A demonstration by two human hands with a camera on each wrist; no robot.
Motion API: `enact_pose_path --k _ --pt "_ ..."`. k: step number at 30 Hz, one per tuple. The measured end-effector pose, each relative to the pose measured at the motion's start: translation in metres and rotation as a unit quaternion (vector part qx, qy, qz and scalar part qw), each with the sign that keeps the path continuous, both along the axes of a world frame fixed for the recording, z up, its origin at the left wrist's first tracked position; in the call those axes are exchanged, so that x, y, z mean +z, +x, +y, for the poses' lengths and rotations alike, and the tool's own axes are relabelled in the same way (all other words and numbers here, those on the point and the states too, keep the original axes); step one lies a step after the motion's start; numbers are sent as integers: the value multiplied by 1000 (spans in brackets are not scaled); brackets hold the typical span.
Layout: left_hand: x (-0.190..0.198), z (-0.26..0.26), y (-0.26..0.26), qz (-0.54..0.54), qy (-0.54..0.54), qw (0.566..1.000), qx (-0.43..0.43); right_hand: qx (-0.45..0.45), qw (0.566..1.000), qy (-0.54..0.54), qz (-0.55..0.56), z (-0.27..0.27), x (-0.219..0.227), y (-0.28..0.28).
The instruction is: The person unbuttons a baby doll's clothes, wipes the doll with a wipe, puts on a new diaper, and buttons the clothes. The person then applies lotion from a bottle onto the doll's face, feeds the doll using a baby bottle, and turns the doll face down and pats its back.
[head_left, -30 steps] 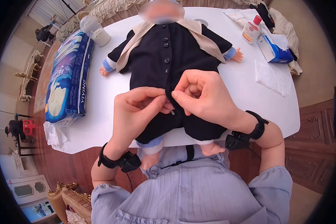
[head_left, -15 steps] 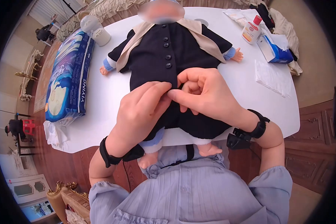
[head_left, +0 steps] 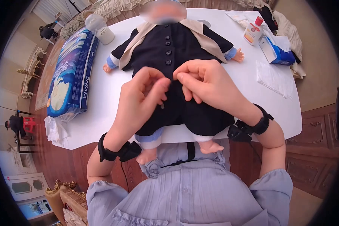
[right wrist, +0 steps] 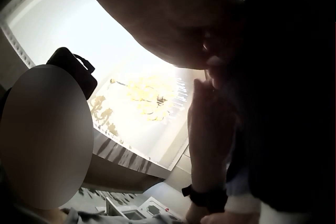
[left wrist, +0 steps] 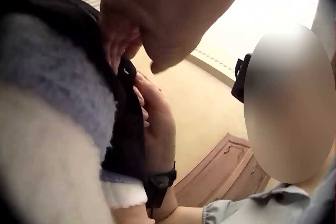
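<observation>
A baby doll [head_left: 177, 45] in a black buttoned coat [head_left: 154, 51] with a beige collar lies on its back on the white table [head_left: 101, 105], feet over the near edge. My left hand [head_left: 147, 96] pinches the coat's left front edge at waist height. My right hand [head_left: 203, 84] pinches the facing edge just beside it, fingers curled. A small pale fastener [head_left: 162, 107] shows by the left thumb. The left wrist view shows the fingers [left wrist: 123, 50] of one hand pinching the dark cloth [left wrist: 126, 124]. The right wrist view shows a hand against the black coat [right wrist: 289, 92].
A blue diaper pack [head_left: 71, 75] lies at the left of the table, a white container [head_left: 100, 28] behind it. At the right stand a lotion bottle [head_left: 253, 32], a blue wipes pack [head_left: 277, 51] and a clear plastic sheet [head_left: 275, 77]. Chairs and people are far left.
Both hands have moved up the coat front, from near the hem to waist height, still pinching the two edges. The doll has slid slightly away from me.
</observation>
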State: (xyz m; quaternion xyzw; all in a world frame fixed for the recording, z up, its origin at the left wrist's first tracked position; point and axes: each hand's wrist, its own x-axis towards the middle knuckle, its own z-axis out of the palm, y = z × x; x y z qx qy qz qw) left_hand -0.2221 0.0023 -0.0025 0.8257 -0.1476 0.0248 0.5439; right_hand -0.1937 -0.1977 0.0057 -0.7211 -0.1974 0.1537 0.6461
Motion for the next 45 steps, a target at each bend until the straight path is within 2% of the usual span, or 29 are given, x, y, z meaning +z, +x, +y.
enact_pose_path --k 2,3,4,5,8,10,11,12,13,14,15,17,18,20,21,25,27,29,31,32,34,36,37,38,39,40,42,43,45 --pt "7 -4 -4 0 36 999 9 1 996 -62 -58 -4 5 2" --pt "10 -9 -4 -119 173 978 0 1 996 -66 -59 -5 5 2" --pt "10 -14 -5 -233 305 923 -8 4 996 -67 -59 -4 5 2" --pt "8 -17 -4 -219 328 919 3 -5 996 -54 -75 -4 5 1" --pt "3 -13 3 -183 314 932 -9 -36 991 -39 -120 -4 8 -3" --pt "6 -4 5 -137 282 949 -17 -62 961 -73 -260 -6 9 -5" --pt "7 0 5 -93 250 963 -24 -60 961 -74 -259 -7 12 -6" --pt "7 1 5 -93 249 964 -21 -40 934 -126 -331 -9 15 -7" --pt "7 3 4 -52 160 986 -10 -19 899 -177 -400 -9 16 -8" --pt "6 5 2 -9 69 998 2 -16 899 -176 -400 -7 14 -10" --pt "6 7 2 -7 69 998 5 -5 877 -194 -439 -4 10 -13" --pt "8 12 5 78 -12 997 -10 13 833 -221 -507 2 1 -17" --pt "10 13 7 118 -53 991 -18 14 833 -221 -508 5 -2 -20" --pt "14 15 8 121 -34 992 -12 20 791 -269 -549 10 -7 -26" --pt "16 16 10 120 -3 993 -23 2 754 -298 -585 12 -12 -24" --pt "12 13 11 73 73 994 -28 -57 741 -325 -584 15 -21 -26" --pt "9 11 11 30 105 994 -20 -80 763 -323 -554 18 -28 -25" --pt "6 7 10 -15 137 990 -12 -85 758 -318 -563 22 -32 -24" --pt "4 4 9 -34 118 992 21 -90 754 -312 -572 22 -33 -21" --pt "3 4 9 -35 120 992 21 -72 760 -299 -573 23 -34 -19" --pt "1 7 11 0 54 998 -13 -56 767 -288 -571 22 -36 -19" --pt "3 13 14 0 58 998 -29 -63 820 -231 -519 20 -33 -21" --pt "5 17 15 -3 62 997 -43 -64 821 -231 -519 18 -31 -21" --pt "8 21 14 -3 63 997 -43 -56 850 -210 -480 16 -29 -21" --pt "11 25 14 46 52 996 -50 -48 878 -188 -438 14 -28 -22" --pt "12 28 13 96 41 993 -57 -50 879 -187 -436 14 -25 -22" --pt "10 30 9 103 31 992 -72 -24 947 -133 -293 14 -17 -21" --pt "13 28 3 152 5 986 -66 -13 966 -112 -233 13 -14 -21" --pt "13 28 -3 221 -20 973 -59 -14 969 -118 -216 13 -11 -19"
